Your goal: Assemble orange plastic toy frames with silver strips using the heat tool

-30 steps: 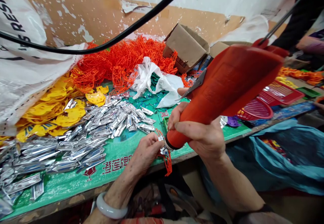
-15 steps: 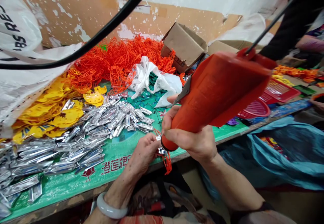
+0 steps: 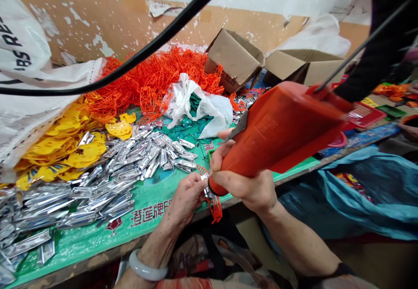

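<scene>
My left hand [image 3: 187,195] is closed, pinching a small silver metal piece [image 3: 205,186] at the table's front edge. Against that piece lies an orange plastic frame [image 3: 215,208], hanging partly over the edge. My right hand [image 3: 248,186] is wrapped round the lower end of a red power tool [image 3: 274,127], which hangs tilted from above. The tool's tip points down at the metal piece; my fingers and the tool hide the exact contact.
Silver metal pieces [image 3: 111,184], yellow plastic parts [image 3: 65,141] and orange frames [image 3: 140,84] lie heaped at left and back. A black cable [image 3: 146,42] crosses above. Cardboard boxes [image 3: 238,58] stand behind; a blue bag [image 3: 375,193] is at right.
The view has shifted slightly, and the tool's upper end now appears a little lower. Both hands keep nearly the same places and the same holds.
</scene>
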### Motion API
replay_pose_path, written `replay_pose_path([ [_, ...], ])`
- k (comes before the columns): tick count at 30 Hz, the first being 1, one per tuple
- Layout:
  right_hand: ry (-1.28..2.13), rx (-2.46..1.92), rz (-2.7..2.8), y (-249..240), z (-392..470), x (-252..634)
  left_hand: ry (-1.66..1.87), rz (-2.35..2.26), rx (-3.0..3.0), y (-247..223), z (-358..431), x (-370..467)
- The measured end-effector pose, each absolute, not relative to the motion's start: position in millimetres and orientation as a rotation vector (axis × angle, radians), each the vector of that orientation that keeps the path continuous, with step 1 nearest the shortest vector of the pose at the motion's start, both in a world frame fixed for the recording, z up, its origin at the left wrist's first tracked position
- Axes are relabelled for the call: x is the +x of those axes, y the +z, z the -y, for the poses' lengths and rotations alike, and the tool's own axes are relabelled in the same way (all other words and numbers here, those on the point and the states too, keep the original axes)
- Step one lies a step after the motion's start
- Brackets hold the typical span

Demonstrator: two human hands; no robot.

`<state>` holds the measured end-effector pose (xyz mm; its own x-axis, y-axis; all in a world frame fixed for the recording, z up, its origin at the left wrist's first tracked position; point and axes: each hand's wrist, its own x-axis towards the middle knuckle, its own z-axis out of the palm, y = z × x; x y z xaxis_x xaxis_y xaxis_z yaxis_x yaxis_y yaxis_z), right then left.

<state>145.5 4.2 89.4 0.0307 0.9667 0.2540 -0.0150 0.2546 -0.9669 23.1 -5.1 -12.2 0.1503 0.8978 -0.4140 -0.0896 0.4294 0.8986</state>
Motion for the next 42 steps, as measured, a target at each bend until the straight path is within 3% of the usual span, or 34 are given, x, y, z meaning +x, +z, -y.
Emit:
replay_pose_path([
  [9,1.104,-0.677,1.145,86.9,-12.7,166.4,0.867,-1.121,0.797,-9.9,10.5,0.8],
  [22,0.916,-0.772,0.969,80.0,-41.1,182.2,1.055,-0.912,0.366,-2.7,20.8,-19.3],
  [32,0.89,-0.812,0.985,68.8,-46.6,189.0,1.107,-0.94,0.312,6.3,26.4,-10.1],
  [42,0.896,-0.831,0.978,66.2,-49.9,188.5,1.093,-0.853,-0.122,21.1,15.6,-12.6],
])
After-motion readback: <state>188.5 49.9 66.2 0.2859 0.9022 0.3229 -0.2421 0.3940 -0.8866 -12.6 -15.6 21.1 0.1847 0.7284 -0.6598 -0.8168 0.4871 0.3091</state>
